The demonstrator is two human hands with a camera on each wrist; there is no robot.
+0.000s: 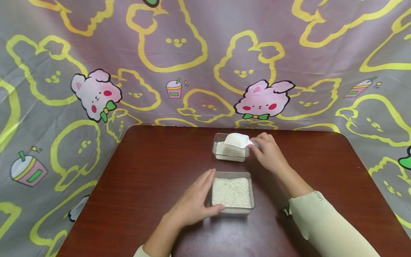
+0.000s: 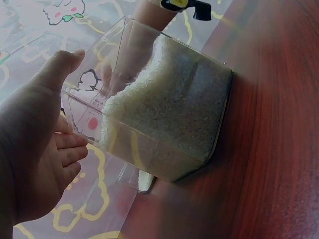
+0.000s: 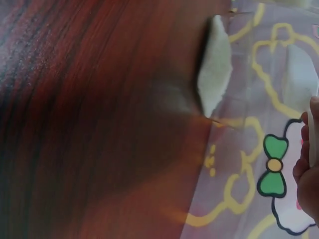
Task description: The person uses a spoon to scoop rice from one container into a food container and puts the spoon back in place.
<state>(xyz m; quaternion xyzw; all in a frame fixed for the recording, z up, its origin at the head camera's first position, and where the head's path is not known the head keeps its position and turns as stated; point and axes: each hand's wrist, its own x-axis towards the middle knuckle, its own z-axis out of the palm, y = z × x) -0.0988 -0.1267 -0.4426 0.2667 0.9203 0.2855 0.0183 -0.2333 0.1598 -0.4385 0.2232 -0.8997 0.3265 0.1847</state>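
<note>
My right hand (image 1: 268, 151) grips the handle of a white scoop (image 1: 237, 140), whose bowl hangs over the smaller clear container (image 1: 216, 151). Rice (image 1: 229, 147) lies in that container, heaped in the right wrist view, where the scoop (image 3: 300, 79) appears above it at the right edge. Nearer me stands a larger clear container (image 1: 252, 192), mostly filled with white rice (image 1: 231, 192). My left hand (image 1: 196, 200) rests at its left side, fingers extended along the wall and thumb at the near rim. In the left wrist view the rice (image 2: 164, 99) slopes inside this container.
Both containers stand on a dark reddish-brown wooden table (image 1: 154, 178), the smaller one toward the far edge. A light curtain (image 1: 199, 43) with yellow cartoon outlines hangs behind and beside the table. A few loose white specks lie near the larger container.
</note>
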